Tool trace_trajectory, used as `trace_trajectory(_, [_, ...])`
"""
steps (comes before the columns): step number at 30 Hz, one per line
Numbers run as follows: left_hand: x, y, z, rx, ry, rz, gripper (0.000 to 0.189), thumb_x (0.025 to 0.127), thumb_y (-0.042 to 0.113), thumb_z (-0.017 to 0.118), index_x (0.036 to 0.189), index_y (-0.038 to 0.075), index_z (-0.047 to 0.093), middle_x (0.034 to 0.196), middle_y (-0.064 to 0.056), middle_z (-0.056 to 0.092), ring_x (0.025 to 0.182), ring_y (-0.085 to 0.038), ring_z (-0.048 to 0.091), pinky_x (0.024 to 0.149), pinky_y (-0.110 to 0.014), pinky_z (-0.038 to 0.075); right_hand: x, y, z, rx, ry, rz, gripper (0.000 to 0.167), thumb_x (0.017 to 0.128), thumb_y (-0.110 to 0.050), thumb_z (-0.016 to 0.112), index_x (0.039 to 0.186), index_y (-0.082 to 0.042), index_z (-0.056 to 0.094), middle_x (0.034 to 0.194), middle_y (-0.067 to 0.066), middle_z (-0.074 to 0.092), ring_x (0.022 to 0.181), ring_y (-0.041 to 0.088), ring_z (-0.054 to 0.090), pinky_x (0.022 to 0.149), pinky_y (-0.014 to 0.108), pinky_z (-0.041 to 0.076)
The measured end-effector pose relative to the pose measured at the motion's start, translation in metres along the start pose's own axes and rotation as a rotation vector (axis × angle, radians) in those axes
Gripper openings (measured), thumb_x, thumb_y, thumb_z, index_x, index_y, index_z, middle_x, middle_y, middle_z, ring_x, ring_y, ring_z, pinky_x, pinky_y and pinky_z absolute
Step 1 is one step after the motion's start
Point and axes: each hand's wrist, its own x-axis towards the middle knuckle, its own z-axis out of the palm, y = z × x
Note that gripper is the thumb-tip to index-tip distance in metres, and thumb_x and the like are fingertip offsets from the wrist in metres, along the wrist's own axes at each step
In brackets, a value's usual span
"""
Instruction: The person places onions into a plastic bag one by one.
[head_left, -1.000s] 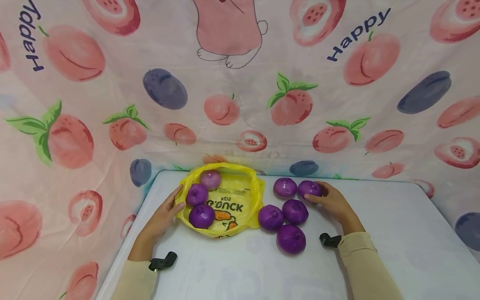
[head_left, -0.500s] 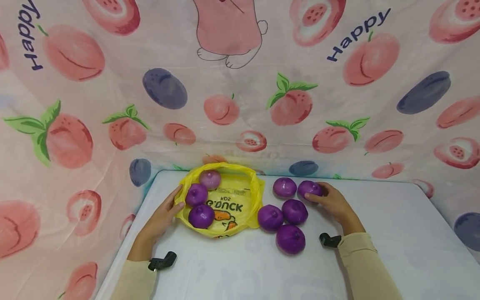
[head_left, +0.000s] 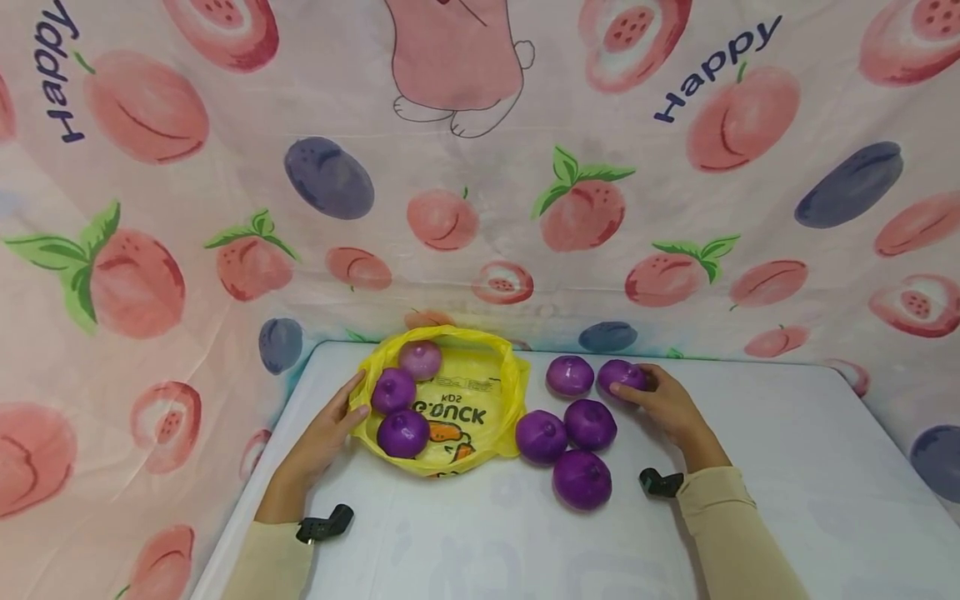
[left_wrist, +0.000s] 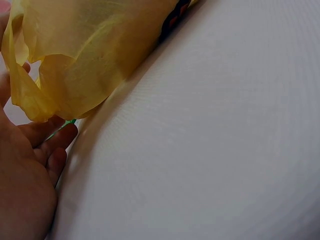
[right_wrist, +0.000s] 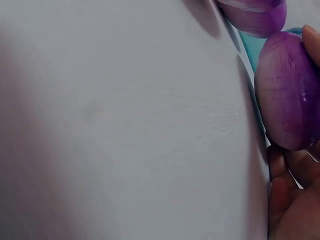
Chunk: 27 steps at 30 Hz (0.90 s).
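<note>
A yellow plastic bag [head_left: 491, 408] lies with its mouth wide and dark print showing inside. Three purple onions rest along its left inner side, the front one [head_left: 403, 433] being the darkest. My left hand [head_left: 322, 429] holds the bag's left rim, thumb at the edge and fingers along the outside. In the left wrist view, thin plastic [left_wrist: 85, 85] hangs over the fingers [left_wrist: 62, 135]. To the right of the bag, my right hand [head_left: 671, 408] grips a purple onion [head_left: 617, 375] between thumb and fingers; the right wrist view shows this onion [right_wrist: 287, 92] close up.
Several more onions stand right of the bag: one at the back [head_left: 570, 376], two in the middle row [head_left: 542, 437] and one in front [head_left: 582, 480]. A white cloth [head_left: 450, 542] covers the table, and a fruit-print curtain [head_left: 480, 175] hangs behind it.
My right hand and the onion in it have shifted very slightly to the right. The left hand, the bag and the other onions look the same.
</note>
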Motion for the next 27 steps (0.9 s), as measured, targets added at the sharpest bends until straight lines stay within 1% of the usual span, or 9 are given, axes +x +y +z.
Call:
trace_trajectory(4, [0.0,-0.002,-0.001,-0.005,-0.002,0.007,0.069,0.105,0.038,0.055,0.164,0.033,0.019,0.174,-0.006,0.007,0.161,-0.033,0.001,0.128,-0.057,0.009,-0.001,-0.004,-0.002,-0.013,-0.004,0.001,0.093,0.091,-0.052,0.073,0.155,0.001,0.033,0.155,0.03,0.04,0.137,0.043,0.044,0.11,0.053,0.045])
trace_trajectory(6, [0.0,-0.002,-0.002,-0.009,0.0,0.009,0.069,0.105,0.038,0.056,0.164,0.033,0.02,0.174,-0.006,0.007,0.16,-0.033,0.001,0.128,-0.057,0.009,-0.001,-0.007,-0.003,-0.011,0.001,0.008,0.092,0.091,-0.054,0.073,0.155,-0.001,0.034,0.154,0.028,0.041,0.134,0.041,0.046,0.105,0.047,0.048])
trace_trajectory(9, [0.0,-0.003,-0.002,-0.009,-0.002,0.011,0.069,0.105,0.038,0.055,0.164,0.034,0.02,0.174,-0.006,0.007,0.16,-0.033,0.001,0.128,-0.057,0.009,-0.002,-0.012,-0.003,-0.001,0.029,0.03,0.094,0.089,-0.058,0.072,0.156,-0.003,0.034,0.153,0.026,0.042,0.131,0.038,0.048,0.095,0.039,0.05])
trace_trajectory(12, [0.0,-0.003,-0.002,-0.007,-0.002,0.017,0.068,0.105,0.038,0.055,0.164,0.035,0.02,0.173,-0.006,0.007,0.16,-0.033,0.002,0.128,-0.058,0.009,-0.004,-0.019,-0.003,0.029,0.068,0.051,0.097,0.089,-0.06,0.071,0.158,-0.004,0.033,0.153,0.026,0.042,0.129,0.038,0.051,0.092,0.037,0.05])
trace_trajectory(15, [0.001,-0.004,-0.001,-0.012,-0.005,0.023,0.068,0.106,0.037,0.055,0.164,0.035,0.02,0.173,-0.006,0.008,0.16,-0.033,0.002,0.128,-0.057,0.01,-0.007,-0.028,-0.003,0.062,0.092,0.058,0.1,0.088,-0.062,0.071,0.159,-0.004,0.03,0.155,0.026,0.041,0.131,0.038,0.05,0.099,0.045,0.05])
trace_trajectory(21, [0.002,-0.004,0.0,-0.012,-0.005,0.017,0.068,0.106,0.037,0.055,0.164,0.035,0.02,0.174,-0.006,0.008,0.161,-0.033,0.002,0.128,-0.057,0.011,-0.014,-0.05,0.001,0.067,0.112,0.013,0.099,0.087,-0.062,0.072,0.159,-0.007,0.032,0.153,0.024,0.044,0.137,0.039,0.045,0.108,0.056,0.045])
trace_trajectory(24, [0.001,-0.003,0.0,-0.016,-0.005,0.016,0.068,0.105,0.037,0.055,0.164,0.035,0.02,0.174,-0.006,0.008,0.161,-0.033,0.002,0.128,-0.057,0.01,-0.017,-0.064,0.007,0.08,0.104,-0.01,0.099,0.087,-0.062,0.072,0.159,-0.008,0.032,0.152,0.023,0.045,0.139,0.04,0.043,0.112,0.058,0.042])
trace_trajectory(27, [0.002,-0.004,0.0,-0.022,-0.005,0.021,0.068,0.105,0.036,0.056,0.164,0.034,0.021,0.173,-0.006,0.008,0.16,-0.033,0.003,0.128,-0.057,0.01,-0.021,-0.078,0.015,0.096,0.097,-0.037,0.094,0.087,-0.06,0.073,0.157,-0.01,0.036,0.151,0.021,0.047,0.138,0.038,0.044,0.111,0.056,0.042])
